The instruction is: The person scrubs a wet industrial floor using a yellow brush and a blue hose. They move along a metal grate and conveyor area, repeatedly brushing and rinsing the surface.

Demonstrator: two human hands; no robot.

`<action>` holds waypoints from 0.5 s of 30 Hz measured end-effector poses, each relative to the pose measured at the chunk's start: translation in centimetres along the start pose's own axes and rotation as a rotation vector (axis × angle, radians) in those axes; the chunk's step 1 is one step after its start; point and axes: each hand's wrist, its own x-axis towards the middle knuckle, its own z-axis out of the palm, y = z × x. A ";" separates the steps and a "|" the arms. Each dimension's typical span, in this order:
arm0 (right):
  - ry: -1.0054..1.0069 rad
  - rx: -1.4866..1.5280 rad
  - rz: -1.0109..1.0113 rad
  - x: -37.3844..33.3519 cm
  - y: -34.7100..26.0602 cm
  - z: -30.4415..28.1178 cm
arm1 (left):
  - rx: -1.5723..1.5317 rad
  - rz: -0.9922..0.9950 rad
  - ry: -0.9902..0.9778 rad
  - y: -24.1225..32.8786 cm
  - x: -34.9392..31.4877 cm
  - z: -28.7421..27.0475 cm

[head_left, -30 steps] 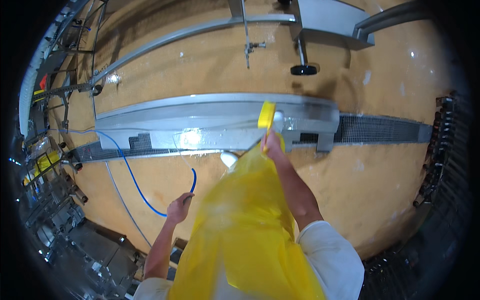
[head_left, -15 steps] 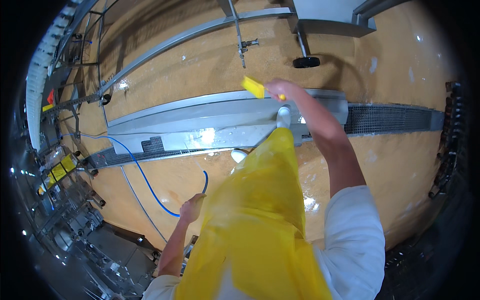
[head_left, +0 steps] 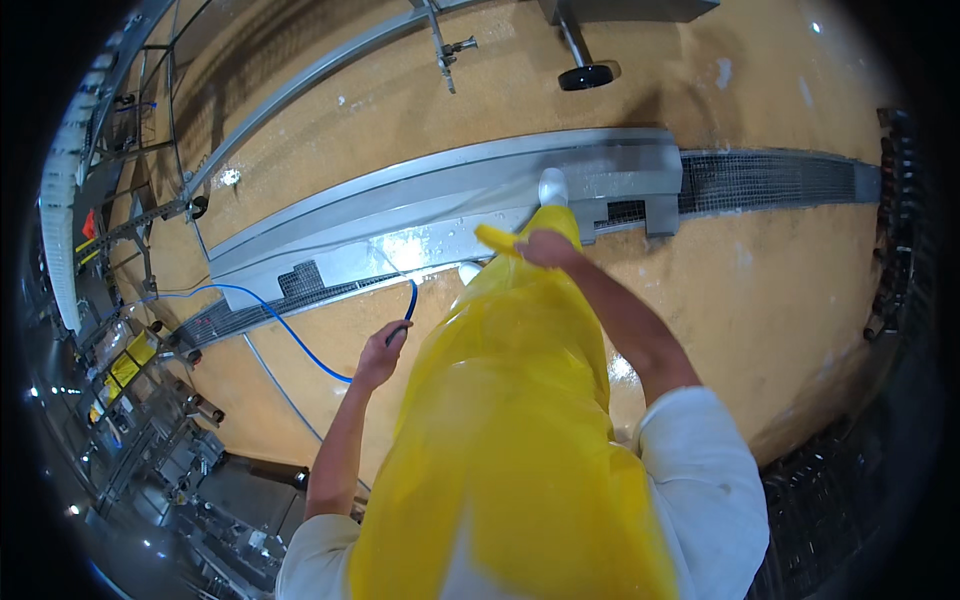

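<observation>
Yellow brush (head_left: 497, 240): held in the right hand (head_left: 547, 248), in front of the lower part of the yellow apron (head_left: 500, 420); head directed to the left; contact with any surface cannot be told.
Right grip: fingers clenched around the brush handle, which is mostly covered by the hand.
Blue hose (head_left: 268, 314): held near its end in the left hand (head_left: 380, 355); the tip is bent upward, and a thin pale streak is seen from it toward the metal panel (head_left: 440, 208).
Left grip: fingers clasped about the hose's dark end section.
Metal panel: laid lengthwise along the floor drain grating (head_left: 775, 182), partly covering it.
White boot (head_left: 553, 188): seen over the panel, beyond the apron's hem.
Floor (head_left: 740, 330): orange-tan; bright reflections noted.
Black wheel (head_left: 585, 77): positioned beyond the panel.
</observation>
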 end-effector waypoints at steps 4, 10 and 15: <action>0.205 0.537 0.043 -9.9 -3.6 7.7 | -0.149 0.282 0.053 2.0 3.1 2.1; 0.365 0.832 0.030 -17.4 -8.3 16.6 | -0.215 0.208 -0.208 6.3 3.7 7.7; 0.380 0.443 -0.431 -20.5 -8.6 20.9 | -0.395 0.172 -0.120 7.2 -1.5 11.0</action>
